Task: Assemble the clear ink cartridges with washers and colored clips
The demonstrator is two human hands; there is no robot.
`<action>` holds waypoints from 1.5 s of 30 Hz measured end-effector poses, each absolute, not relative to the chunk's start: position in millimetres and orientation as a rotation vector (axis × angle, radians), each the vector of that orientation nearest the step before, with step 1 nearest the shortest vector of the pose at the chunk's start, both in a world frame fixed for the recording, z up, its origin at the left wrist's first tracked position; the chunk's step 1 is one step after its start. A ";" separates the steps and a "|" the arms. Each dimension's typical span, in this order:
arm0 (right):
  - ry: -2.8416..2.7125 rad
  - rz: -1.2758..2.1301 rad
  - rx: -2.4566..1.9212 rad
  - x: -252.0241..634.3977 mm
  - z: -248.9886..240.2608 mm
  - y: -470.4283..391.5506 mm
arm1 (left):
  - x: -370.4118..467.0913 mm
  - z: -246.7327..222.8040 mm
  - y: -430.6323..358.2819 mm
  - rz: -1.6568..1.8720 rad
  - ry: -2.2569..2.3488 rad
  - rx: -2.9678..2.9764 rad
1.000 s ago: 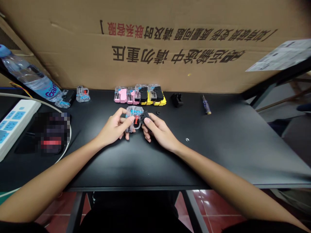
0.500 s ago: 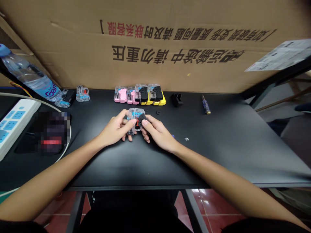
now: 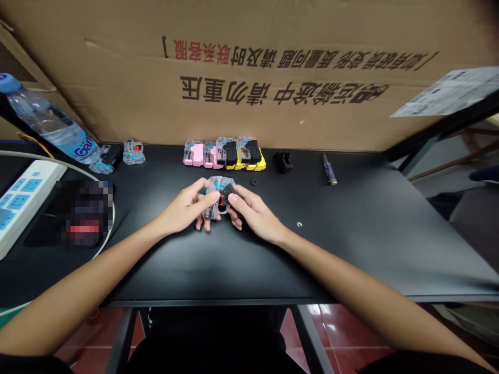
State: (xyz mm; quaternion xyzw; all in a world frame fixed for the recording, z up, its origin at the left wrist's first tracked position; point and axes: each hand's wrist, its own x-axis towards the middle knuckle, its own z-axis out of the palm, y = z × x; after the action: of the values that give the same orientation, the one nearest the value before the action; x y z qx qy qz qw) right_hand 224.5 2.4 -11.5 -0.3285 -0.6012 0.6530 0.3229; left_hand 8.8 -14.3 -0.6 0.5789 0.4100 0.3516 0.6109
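Above the black table I hold a clear plastic casing [image 3: 214, 188] with blue and red inner parts and a curved loop at its lower right. My left hand [image 3: 188, 206] grips its left side, thumb on the front and fingers curled behind. My right hand [image 3: 255, 212] pinches a black plastic piece [image 3: 228, 193] against the casing's right side. Whether that piece is fixed to the casing, I cannot tell. Beyond my hands stands a row of similar clear casings with pink parts [image 3: 198, 155], black parts [image 3: 253, 150] and yellow parts [image 3: 257, 167].
A small black ring [image 3: 254, 182], a black bracket-like part [image 3: 283, 161], a screwdriver [image 3: 329, 170] and a small white clip [image 3: 299, 225] lie to the right. Leftward are two more casings [image 3: 134, 151], a water bottle [image 3: 50, 122], a cable and a power strip [image 3: 19, 195]. Cardboard [image 3: 249, 119] stands behind.
The casing and black piece have shifted very slightly toward me and right, tilting a little. Both hands keep the same hold. The whole view has moved slightly.
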 end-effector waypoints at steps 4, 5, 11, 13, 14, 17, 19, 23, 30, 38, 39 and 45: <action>-1.594 1.595 -0.943 228.0 -5.8 7.0 | 6.8 -1.1 -12.0 0.989 1.078 1.404; -1.616 1.548 -0.975 229.5 -4.4 9.3 | 5.1 -1.0 -10.5 1.026 1.099 1.396; -1.649 1.237 -1.139 236.6 -3.0 20.6 | -3.7 0.1 -3.6 1.112 1.210 1.364; -1.730 1.137 -1.132 235.4 -3.0 19.4 | -1.7 0.3 -4.6 1.085 1.188 1.345; -1.808 1.099 -1.111 234.3 -2.8 18.1 | -0.2 0.6 -5.4 1.048 1.162 1.340; -1.960 1.048 -1.058 231.8 -2.5 14.4 | 3.0 3.0 -7.7 0.970 1.117 1.335; -1.884 1.028 -1.101 231.4 -2.9 13.7 | 2.9 5.8 -8.4 1.046 1.159 1.335; -1.977 1.010 -1.071 232.8 -2.1 15.1 | 1.5 11.2 -9.3 0.984 1.194 1.416; -1.894 0.913 -1.135 236.1 6.6 16.1 | 4.0 9.7 -11.1 1.048 1.239 1.483; -2.135 0.987 -1.077 232.8 3.3 16.0 | 2.8 7.2 -8.3 0.918 1.111 1.367; -2.131 1.023 -1.071 233.2 3.2 16.5 | -0.9 8.0 -5.1 0.943 1.092 1.288; -2.091 1.120 -1.094 236.9 0.5 17.8 | -24.7 7.1 24.3 1.044 1.164 1.050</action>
State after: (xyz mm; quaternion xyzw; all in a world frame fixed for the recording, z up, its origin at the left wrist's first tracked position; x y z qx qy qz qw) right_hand 236.9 17.8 0.5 -0.4042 -0.7725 0.4139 0.2618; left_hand -24.7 24.3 7.1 0.4506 0.4999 0.4483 0.5883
